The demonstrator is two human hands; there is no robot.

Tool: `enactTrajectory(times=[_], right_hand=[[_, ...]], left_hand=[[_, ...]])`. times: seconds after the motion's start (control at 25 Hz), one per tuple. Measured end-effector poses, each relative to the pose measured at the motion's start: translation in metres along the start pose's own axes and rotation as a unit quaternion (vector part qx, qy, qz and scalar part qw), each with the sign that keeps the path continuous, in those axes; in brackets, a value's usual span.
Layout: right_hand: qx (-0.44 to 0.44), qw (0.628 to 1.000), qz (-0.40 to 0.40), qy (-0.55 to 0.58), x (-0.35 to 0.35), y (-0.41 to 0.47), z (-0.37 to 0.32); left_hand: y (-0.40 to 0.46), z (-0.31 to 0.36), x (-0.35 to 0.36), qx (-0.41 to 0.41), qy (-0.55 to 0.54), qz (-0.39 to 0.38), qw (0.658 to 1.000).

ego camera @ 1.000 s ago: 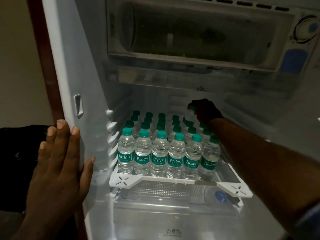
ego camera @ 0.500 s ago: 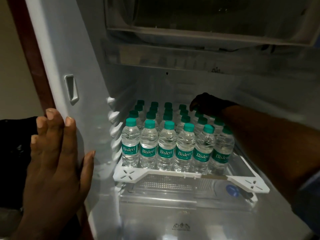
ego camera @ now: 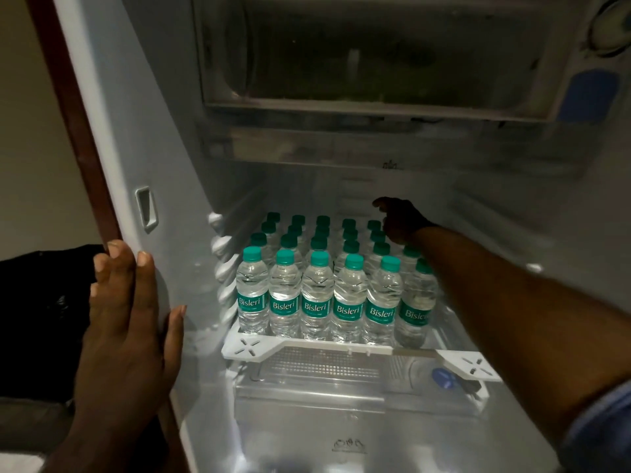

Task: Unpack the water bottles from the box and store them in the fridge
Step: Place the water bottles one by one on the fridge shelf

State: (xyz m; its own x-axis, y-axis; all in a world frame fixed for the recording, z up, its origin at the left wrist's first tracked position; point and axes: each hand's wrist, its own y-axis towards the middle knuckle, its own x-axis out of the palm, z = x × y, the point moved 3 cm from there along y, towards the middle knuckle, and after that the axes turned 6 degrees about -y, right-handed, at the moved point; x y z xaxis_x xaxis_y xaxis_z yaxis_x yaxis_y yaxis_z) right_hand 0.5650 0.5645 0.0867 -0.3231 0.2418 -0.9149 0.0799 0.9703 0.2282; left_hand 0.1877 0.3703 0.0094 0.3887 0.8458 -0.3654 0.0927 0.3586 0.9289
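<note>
The water bottles (ego camera: 317, 295) are seen standing upright in close rows on the fridge shelf (ego camera: 307, 348), green caps up, labels facing forward in the front row; the rows are packed so that neighbours touch or nearly touch. No box is visible.

At the back right of the block the right hand (ego camera: 397, 221) is held above the rear caps. Its fingers appear loosely bent, but the hand is dark and partly hidden, so it cannot be told whether a bottle is grasped beneath it.

To the left of the block the left hand (ego camera: 126, 302) is laid flat against the fridge's left inner wall (ego camera: 164, 165), fingers straight, nothing held.

Above the block the freezer compartment (ego camera: 375, 56) is seen; below the shelf, a clear drawer (ego camera: 324, 390).

Each bottle is judged small, full and moderately light, with thin walls that would dent under a hard squeeze and may be slick. A hold at the cap or neck is judged best, since the bodies are hemmed in by neighbours, which could be toppled by a sideways knock.
</note>
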Motion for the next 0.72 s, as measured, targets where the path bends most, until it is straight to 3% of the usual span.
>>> enactTrajectory(times=[0.08,0.28,0.56,0.72], right_hand=[[-0.009,0.998,0.051,0.027,-0.009,-0.031,-0.017],[-0.172,0.964,0.173,0.103,-0.001,-0.148,-0.063],[-0.166,0.974,0.084,0.127,0.056,-0.243,-0.044],[-0.149,0.983,0.012,0.11,0.06,-0.287,-0.04]], left_hand=[[0.002,0.006,-0.005,-0.017,-0.003,-0.002,1.0],[0.011,0.037,-0.019,-0.094,0.018,-0.085,0.992],[-0.005,0.064,-0.037,-0.18,0.041,-0.176,0.967],[-0.029,0.102,-0.05,-0.155,0.028,-0.258,0.953]])
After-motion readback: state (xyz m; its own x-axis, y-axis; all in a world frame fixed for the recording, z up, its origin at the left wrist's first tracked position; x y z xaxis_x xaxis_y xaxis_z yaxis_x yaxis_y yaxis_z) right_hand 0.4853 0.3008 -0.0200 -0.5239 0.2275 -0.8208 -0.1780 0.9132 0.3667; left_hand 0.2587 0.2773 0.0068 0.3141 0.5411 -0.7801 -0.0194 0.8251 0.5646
